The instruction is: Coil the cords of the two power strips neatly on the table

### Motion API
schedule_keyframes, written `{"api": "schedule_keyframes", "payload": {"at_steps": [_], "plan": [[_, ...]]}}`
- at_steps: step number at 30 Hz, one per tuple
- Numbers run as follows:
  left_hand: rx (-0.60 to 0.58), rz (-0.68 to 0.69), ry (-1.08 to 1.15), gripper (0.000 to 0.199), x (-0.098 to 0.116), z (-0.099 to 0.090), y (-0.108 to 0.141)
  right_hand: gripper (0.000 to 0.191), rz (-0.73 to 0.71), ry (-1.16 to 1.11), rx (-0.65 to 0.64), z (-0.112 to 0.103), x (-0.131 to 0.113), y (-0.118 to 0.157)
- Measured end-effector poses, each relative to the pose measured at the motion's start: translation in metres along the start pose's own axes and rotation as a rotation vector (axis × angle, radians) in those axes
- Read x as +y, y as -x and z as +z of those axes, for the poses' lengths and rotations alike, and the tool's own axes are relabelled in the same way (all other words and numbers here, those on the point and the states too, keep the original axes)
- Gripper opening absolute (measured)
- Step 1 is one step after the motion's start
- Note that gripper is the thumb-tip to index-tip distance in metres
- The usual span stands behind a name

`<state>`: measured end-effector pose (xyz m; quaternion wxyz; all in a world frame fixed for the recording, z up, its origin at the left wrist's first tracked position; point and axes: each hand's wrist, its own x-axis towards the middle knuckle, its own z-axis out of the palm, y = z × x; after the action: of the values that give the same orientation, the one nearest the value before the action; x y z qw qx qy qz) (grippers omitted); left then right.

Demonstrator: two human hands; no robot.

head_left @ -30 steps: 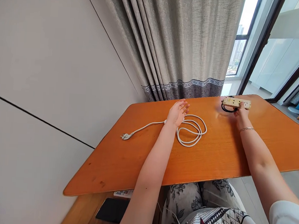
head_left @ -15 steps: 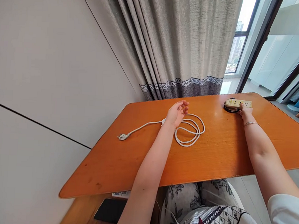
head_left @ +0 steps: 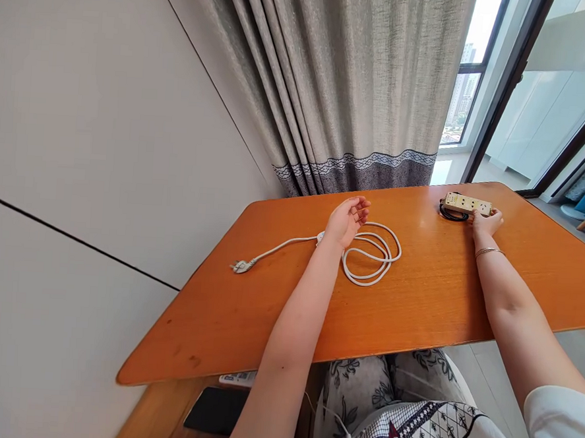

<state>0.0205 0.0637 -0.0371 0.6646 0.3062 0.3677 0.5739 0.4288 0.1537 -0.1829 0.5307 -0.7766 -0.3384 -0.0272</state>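
Note:
My right hand is at the right end of a cream power strip, thumb and fingers about its end. A black cord lies looped along the strip's near left side. My left hand is open with loosely bent fingers and nothing in it. It is over a white cable, whose loops show to the right of the wrist. From there the cable runs left to a white plug. Part of a small white piece shows beside the left wrist; the rest is hidden.
Everything lies on an orange-brown wooden table with rounded corners. A grey curtain hangs behind its far edge, and a pale wall borders the left. Below the near edge, a dark flat phone-like object rests on a wooden surface.
My right hand has shifted from the strip's near side to its right end. The strip has turned slightly, its right end now nearer me. My left hand stays put.

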Motion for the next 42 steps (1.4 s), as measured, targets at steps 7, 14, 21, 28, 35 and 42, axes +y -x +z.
{"api": "schedule_keyframes", "payload": {"at_steps": [7,14,21,28,35,42], "plan": [[0.051,0.096,-0.028,0.014,0.01,-0.013,-0.007,0.046,0.218,-0.142,0.106,-0.01,-0.025,0.023],[0.125,0.264,-0.228,0.006,0.014,-0.036,-0.022,0.025,-0.098,-0.343,-0.251,0.003,-0.09,0.071],[0.139,0.401,-1.157,0.011,0.001,-0.065,-0.041,0.032,-0.822,0.107,-0.938,-0.01,-0.195,0.163],[0.018,0.243,-1.637,0.032,-0.014,-0.081,-0.046,0.036,-0.597,0.677,-1.029,-0.006,-0.197,0.17],[-0.066,0.315,-1.664,0.042,-0.015,-0.071,-0.046,0.022,-0.595,0.71,-1.117,-0.011,-0.189,0.164],[-0.149,0.242,-1.746,0.038,-0.019,-0.07,-0.039,0.043,-0.538,0.681,-1.032,-0.006,-0.186,0.177]]}}
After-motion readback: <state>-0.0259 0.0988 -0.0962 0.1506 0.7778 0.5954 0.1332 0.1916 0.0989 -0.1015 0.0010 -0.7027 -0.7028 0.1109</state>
